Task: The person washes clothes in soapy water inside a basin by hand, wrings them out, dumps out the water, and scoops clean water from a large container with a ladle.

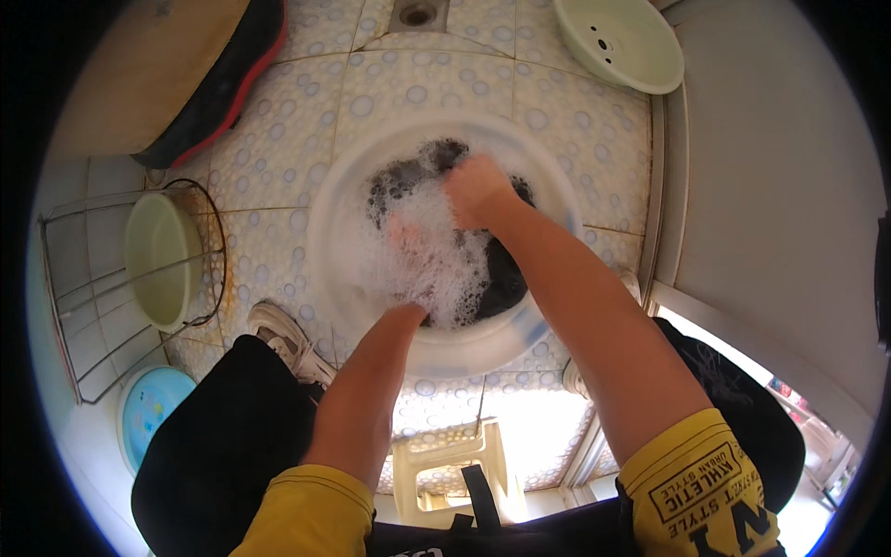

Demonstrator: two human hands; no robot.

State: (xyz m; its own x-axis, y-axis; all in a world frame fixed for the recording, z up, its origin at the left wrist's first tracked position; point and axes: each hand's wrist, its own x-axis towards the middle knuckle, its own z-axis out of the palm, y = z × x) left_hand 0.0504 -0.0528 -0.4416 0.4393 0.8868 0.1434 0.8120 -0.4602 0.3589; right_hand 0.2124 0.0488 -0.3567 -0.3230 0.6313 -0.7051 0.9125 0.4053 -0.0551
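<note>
Between my feet stands a round white plastic basin (334,209) with soapy water in it. Dark wet cloth (507,278) lies in the water, partly covered by white suds (435,257). My left hand (411,237) is sunk in the foam up to the wrist, and only its pinkish knuckles show faintly through the bubbles. On the far side of the basin my right hand (479,191) is bent down against the dark cloth and suds. Its fingertips are hidden, so its hold on the cloth is unclear.
A pale green basin (640,49) sits at the upper right, near a light door panel (773,160). At left, a wire rack (104,292) holds another green basin (160,264), with a blue basin (153,407) below. A floor drain (418,15) lies ahead; a cream plastic stool (505,466) is below.
</note>
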